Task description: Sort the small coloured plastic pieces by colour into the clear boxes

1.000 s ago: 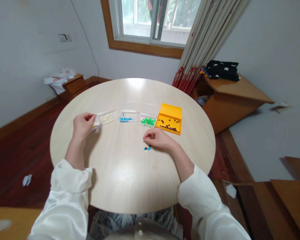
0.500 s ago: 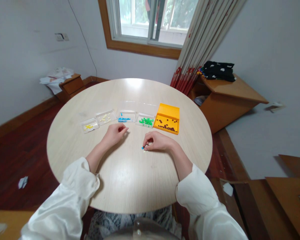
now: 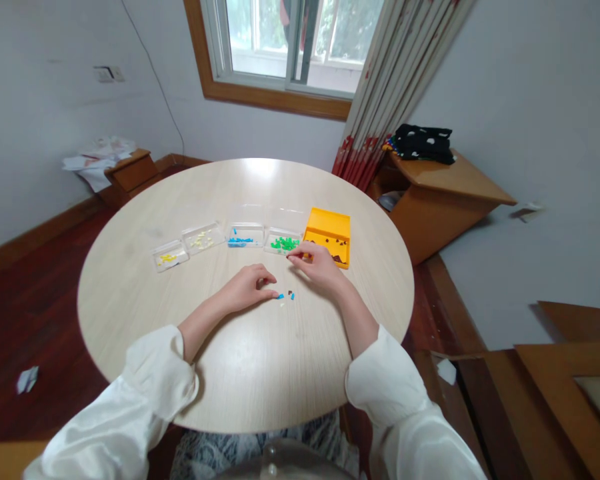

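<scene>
My left hand (image 3: 253, 288) rests on the table, thumb and index finger apart. Its thumb tip is at a small blue brick (image 3: 281, 296); whether it touches the brick I cannot tell. Close by lie another blue brick (image 3: 293, 297), a dark brown brick (image 3: 290, 293) and a tiny pale yellow piece (image 3: 282, 305). My right hand (image 3: 316, 265) is over the table in front of the yellow box, its fingers pinched on a small dark brown brick (image 3: 288, 257). The hand hides part of the yellow box (image 3: 347, 250) and the brown bricks inside.
Clear trays stand in an arc: one with yellow pieces (image 3: 167, 258), one with pale pieces (image 3: 201, 240), one with blue bricks (image 3: 241, 242), one with green bricks (image 3: 284, 245). They sit on a round wooden table (image 3: 250, 373). A wooden cabinet (image 3: 435, 207) stands to the right.
My right hand has left the small bricks at the table's middle and moved up toward the yellow box. My left hand has come down and right to the blue brick. The view has shifted slightly.
</scene>
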Available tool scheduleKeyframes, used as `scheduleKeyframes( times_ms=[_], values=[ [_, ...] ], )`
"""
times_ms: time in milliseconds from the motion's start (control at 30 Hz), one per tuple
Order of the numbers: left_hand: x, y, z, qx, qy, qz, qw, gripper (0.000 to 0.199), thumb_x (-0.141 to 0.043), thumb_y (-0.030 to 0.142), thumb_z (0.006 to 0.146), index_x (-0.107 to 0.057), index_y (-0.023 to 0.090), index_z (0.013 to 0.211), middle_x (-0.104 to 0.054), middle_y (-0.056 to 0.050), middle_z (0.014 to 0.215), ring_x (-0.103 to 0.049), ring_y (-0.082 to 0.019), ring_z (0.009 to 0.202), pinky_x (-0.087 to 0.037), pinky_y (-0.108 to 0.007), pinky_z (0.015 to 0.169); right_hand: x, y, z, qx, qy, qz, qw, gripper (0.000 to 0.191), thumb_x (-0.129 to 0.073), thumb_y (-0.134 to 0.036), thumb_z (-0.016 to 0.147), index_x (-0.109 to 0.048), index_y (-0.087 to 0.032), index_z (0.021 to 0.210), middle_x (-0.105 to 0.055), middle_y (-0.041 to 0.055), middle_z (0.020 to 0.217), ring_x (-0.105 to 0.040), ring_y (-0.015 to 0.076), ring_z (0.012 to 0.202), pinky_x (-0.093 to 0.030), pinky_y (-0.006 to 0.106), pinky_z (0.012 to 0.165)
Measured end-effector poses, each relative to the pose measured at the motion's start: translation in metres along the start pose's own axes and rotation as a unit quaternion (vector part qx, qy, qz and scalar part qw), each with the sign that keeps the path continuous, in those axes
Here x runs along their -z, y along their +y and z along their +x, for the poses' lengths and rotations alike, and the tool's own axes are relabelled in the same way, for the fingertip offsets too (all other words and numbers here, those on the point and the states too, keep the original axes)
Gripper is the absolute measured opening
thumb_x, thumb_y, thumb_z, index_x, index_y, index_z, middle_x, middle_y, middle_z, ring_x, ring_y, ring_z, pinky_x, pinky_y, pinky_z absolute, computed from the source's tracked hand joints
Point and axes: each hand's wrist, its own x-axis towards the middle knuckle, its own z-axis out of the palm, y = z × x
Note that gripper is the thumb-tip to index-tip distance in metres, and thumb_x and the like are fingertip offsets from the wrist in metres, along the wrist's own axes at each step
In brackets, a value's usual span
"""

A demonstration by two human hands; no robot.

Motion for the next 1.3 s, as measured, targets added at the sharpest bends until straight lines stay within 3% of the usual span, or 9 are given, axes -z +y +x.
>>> scheduleKeyframes(
  times_ms=[200,367,733,967,1100,1200,1300],
  values=[
    [-0.008,0.007,0.0,-0.051,-0.026,0.013,0.998,0.018,-0.066,0.033,0.075,-0.068,0.018,0.083,-0.059,-0.003,0.078,-0.053,-0.015,0.071,-0.042,-0.028,0.069,0.017,0.021,0.009,-0.046,0.224,-0.031,0.973,0.012,-0.06,-0.024,0.075,-0.069,-0.016,0.073,-0.067,0.0043,0.074,-0.057,0.0144,0.069,-0.046,0.029,0.071],
    [-0.006,0.008,0.0,-0.055,-0.029,0.005,0.998,0.012,-0.058,0.025,0.08,-0.067,0.017,0.078,-0.058,-0.004,0.077,-0.053,-0.015,0.071,-0.043,-0.029,0.069,0.028,0.033,0.008,-0.078,0.288,-0.075,0.951,0.012,-0.06,-0.023,0.072,-0.069,-0.016,0.071,-0.068,0.0056,0.074,-0.059,0.0159,0.068,-0.047,0.03,0.071],
    [-0.005,0.005,-0.001,-0.052,-0.018,-0.002,0.998,0.016,-0.053,0.024,0.083,-0.068,0.018,0.081,-0.059,-0.005,0.081,-0.054,-0.015,0.073,-0.044,-0.029,0.071,0.029,0.043,0.006,-0.084,0.282,-0.132,0.947,0.019,-0.054,-0.022,0.077,-0.072,-0.017,0.079,-0.071,0.009,0.085,-0.061,0.0189,0.076,-0.048,0.034,0.077],
    [-0.004,0.005,-0.001,-0.052,-0.037,-0.005,0.998,0.012,-0.056,0.022,0.079,-0.067,0.018,0.08,-0.058,-0.004,0.08,-0.054,-0.014,0.071,-0.045,-0.029,0.07,0.026,0.038,0.007,-0.068,0.268,-0.12,0.953,0.018,-0.054,-0.021,0.077,-0.071,-0.016,0.078,-0.069,0.0087,0.082,-0.061,0.0186,0.075,-0.048,0.034,0.077],
    [-0.005,0.004,0.0,-0.053,-0.02,0.0,0.998,0.012,-0.053,0.02,0.079,-0.065,0.018,0.078,-0.06,-0.005,0.084,-0.055,-0.015,0.074,-0.045,-0.03,0.072,0.021,0.034,0.008,-0.047,0.256,-0.111,0.959,0.015,-0.055,-0.02,0.077,-0.07,-0.017,0.076,-0.069,0.0061,0.079,-0.059,0.0167,0.072,-0.047,0.032,0.075],
    [-0.004,0.005,0.0,-0.035,0.006,-0.004,0.999,0.012,-0.052,0.022,0.081,-0.064,0.018,0.079,-0.062,-0.005,0.08,-0.055,-0.016,0.074,-0.044,-0.03,0.071,0.013,0.027,0.008,-0.025,0.207,-0.081,0.975,0.014,-0.056,-0.019,0.077,-0.07,-0.017,0.075,-0.068,0.0048,0.076,-0.058,0.0148,0.07,-0.047,0.03,0.071],
    [-0.001,0.006,0.001,0.003,0.032,-0.016,0.999,0.014,-0.051,0.026,0.082,-0.063,0.017,0.082,-0.062,-0.003,0.071,-0.053,-0.015,0.065,-0.043,-0.028,0.066,0.006,0.015,0.004,-0.003,0.102,-0.035,0.994,0.013,-0.057,-0.018,0.077,-0.07,-0.016,0.075,-0.067,0.0037,0.075,-0.058,0.0131,0.07,-0.045,0.027,0.069]
  ],
)
